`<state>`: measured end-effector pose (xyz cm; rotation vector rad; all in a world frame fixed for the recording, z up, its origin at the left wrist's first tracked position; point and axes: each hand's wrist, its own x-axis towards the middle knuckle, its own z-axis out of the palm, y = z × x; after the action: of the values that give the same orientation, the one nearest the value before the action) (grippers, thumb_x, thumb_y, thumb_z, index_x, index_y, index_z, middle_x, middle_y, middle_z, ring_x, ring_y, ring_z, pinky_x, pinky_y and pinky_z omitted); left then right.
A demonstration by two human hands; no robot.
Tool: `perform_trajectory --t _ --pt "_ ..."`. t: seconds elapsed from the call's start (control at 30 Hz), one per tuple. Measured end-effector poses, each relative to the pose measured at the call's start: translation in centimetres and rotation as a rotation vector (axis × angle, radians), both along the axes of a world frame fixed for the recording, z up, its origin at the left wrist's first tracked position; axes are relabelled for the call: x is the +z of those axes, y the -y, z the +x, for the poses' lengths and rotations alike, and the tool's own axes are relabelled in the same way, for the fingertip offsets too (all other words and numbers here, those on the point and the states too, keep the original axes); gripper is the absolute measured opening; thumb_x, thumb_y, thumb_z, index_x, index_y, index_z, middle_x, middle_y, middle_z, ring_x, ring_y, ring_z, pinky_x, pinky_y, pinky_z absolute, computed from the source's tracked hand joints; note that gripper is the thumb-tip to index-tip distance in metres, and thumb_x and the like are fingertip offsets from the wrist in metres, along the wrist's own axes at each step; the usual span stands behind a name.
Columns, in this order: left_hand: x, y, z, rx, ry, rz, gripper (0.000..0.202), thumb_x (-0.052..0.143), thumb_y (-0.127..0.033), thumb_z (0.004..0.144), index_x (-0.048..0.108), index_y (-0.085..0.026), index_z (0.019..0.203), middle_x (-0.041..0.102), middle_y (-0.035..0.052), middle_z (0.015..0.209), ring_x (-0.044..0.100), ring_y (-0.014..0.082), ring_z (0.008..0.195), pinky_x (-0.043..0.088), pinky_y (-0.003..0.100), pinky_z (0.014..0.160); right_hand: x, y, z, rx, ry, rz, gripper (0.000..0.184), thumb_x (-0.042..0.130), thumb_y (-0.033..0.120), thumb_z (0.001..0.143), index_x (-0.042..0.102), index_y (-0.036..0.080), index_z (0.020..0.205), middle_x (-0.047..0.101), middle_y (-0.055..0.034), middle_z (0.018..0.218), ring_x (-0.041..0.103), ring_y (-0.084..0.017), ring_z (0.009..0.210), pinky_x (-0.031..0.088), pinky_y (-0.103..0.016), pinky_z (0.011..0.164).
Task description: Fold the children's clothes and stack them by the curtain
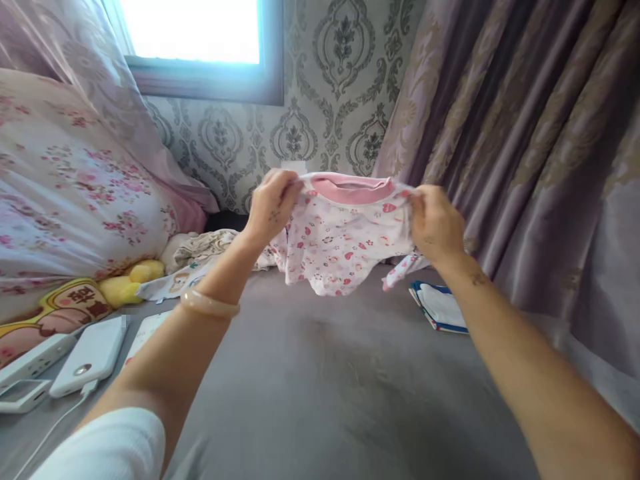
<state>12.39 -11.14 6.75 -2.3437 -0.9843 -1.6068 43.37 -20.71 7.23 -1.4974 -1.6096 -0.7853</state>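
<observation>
At the far left of the frame, a white power strip [40, 357] and a white device [95, 353] with a cable [55, 427] plugged in lie on a grey sheet [280, 387]. Above them sit a yellow plush [123, 283] and, at mid-left, a loose heap of pale cloth [205, 247].

Left of centre, the left hand [273, 203], with a pale bangle [210, 303] on its forearm, has its fingers pinched on one shoulder of a small pink-and-white printed shirt [345, 240]. The shirt hangs in the middle of the frame, above the sheet, its pink collar [350, 190] uppermost and its hem loose. Right of centre, the right hand [437, 223] pinches the opposite shoulder; slight blur hides the exact finger placement. A sleeve dangles below that hand, near a folded blue-edged stack of cloth [443, 308] at the right.

The step in hand looks to be holding the shirt spread by its shoulders. The next move seems to call for even tension between both hands and care with the loose sleeves, which could bunch or twist.
</observation>
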Motion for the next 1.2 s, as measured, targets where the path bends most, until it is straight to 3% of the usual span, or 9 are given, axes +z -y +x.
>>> perform_trajectory --t 0.1,0.23,0.47,0.7,0.9,0.97,1.07,1.13,1.2 --pt "1.0 -0.7 0.2 0.043 -0.128 -0.053 0.019 0.050 -0.029 0.085 0.064 -0.016 0.086 0.057 0.0017 0.070 0.050 0.0144 0.069 0.039 0.025 0.068 1.1 -0.3 0.6 -0.004 0.058 -0.086 0.034 0.039 0.045 0.096 0.061 0.022 0.107 0.067 -0.0095 0.100 0.061 -0.024 0.088 0.041 -0.032 0.068" --pt "1.3 -0.8 0.2 0.123 -0.019 -0.027 0.024 0.049 -0.031 0.086 0.067 -0.017 0.090 0.058 0.0015 0.069 0.050 0.0145 0.067 0.038 0.026 0.068 1.6 0.1 1.4 -0.038 0.056 -0.068 0.032 0.042 0.040 0.096 0.064 0.020 0.108 0.069 -0.0107 0.099 0.062 -0.024 0.086 0.040 -0.032 0.067" --pt "0.1 1.3 0.5 0.026 -0.019 -0.101 0.023 0.054 -0.037 0.084 0.068 -0.019 0.088 0.058 0.0014 0.068 0.052 0.0176 0.078 0.041 0.031 0.078 -0.2 2.0 2.9 0.238 -0.228 -0.292 0.037 0.050 0.050 0.089 0.069 0.018 0.097 0.068 -0.0070 0.079 0.059 -0.019 0.067 0.042 -0.030 0.061" --pt "-3.6 2.6 0.9 -0.505 0.026 -0.543 0.029 0.051 -0.045 0.086 0.058 -0.016 0.088 0.053 -0.0022 0.063 0.046 0.0090 0.054 0.038 0.021 0.052 -5.6 3.1 4.0 0.396 -0.486 -0.716 0.041 0.055 0.058 0.081 0.068 0.019 0.083 0.066 -0.0031 0.075 0.057 -0.016 0.064 0.045 -0.027 0.058" --pt "-7.3 3.1 2.0 -0.555 -0.234 -0.661 0.028 0.056 -0.039 0.081 0.067 -0.013 0.082 0.063 0.0017 0.074 0.053 0.0114 0.065 0.043 0.022 0.060 -12.4 3.8 4.1 0.513 -0.359 -1.311 0.036 0.058 0.051 0.079 0.069 0.017 0.072 0.060 0.0009 0.057 0.052 -0.011 0.050 0.041 -0.022 0.047" --pt "-8.1 3.2 2.4 -0.571 -0.317 -0.659 0.028 0.055 -0.038 0.082 0.069 -0.014 0.082 0.064 0.0012 0.073 0.052 0.0112 0.064 0.043 0.021 0.059 -13.7 3.6 3.6 0.518 -0.300 -1.397 0.030 0.060 0.044 0.078 0.069 0.017 0.068 0.060 0.0011 0.053 0.052 -0.012 0.047 0.041 -0.022 0.045" --pt "-8.7 3.3 3.0 -0.604 -0.366 -0.660 0.029 0.053 -0.038 0.084 0.070 -0.015 0.084 0.064 0.0010 0.073 0.052 0.0111 0.062 0.042 0.021 0.059 -14.2 3.1 1.6 0.483 -0.277 -1.126 0.019 0.060 0.033 0.078 0.069 0.019 0.069 0.066 -0.0006 0.062 0.060 -0.015 0.058 0.049 -0.025 0.056" --pt "-8.9 3.3 3.2 -0.620 -0.377 -0.666 0.029 0.052 -0.038 0.084 0.070 -0.014 0.085 0.065 0.0016 0.074 0.053 0.0116 0.064 0.043 0.022 0.060 -14.2 2.7 -0.6 0.496 -0.393 -0.827 0.017 0.056 0.029 0.081 0.070 0.020 0.087 0.072 -0.0038 0.084 0.066 -0.017 0.076 0.053 -0.030 0.071" --pt "-8.8 3.4 3.4 -0.635 -0.388 -0.675 0.030 0.052 -0.038 0.085 0.070 -0.014 0.088 0.065 0.0018 0.076 0.054 0.0119 0.065 0.043 0.022 0.061 -14.4 2.3 -2.8 0.586 -0.502 -0.701 0.027 0.057 0.025 0.080 0.066 0.020 0.105 0.071 -0.0073 0.103 0.066 -0.018 0.092 0.052 -0.033 0.082"
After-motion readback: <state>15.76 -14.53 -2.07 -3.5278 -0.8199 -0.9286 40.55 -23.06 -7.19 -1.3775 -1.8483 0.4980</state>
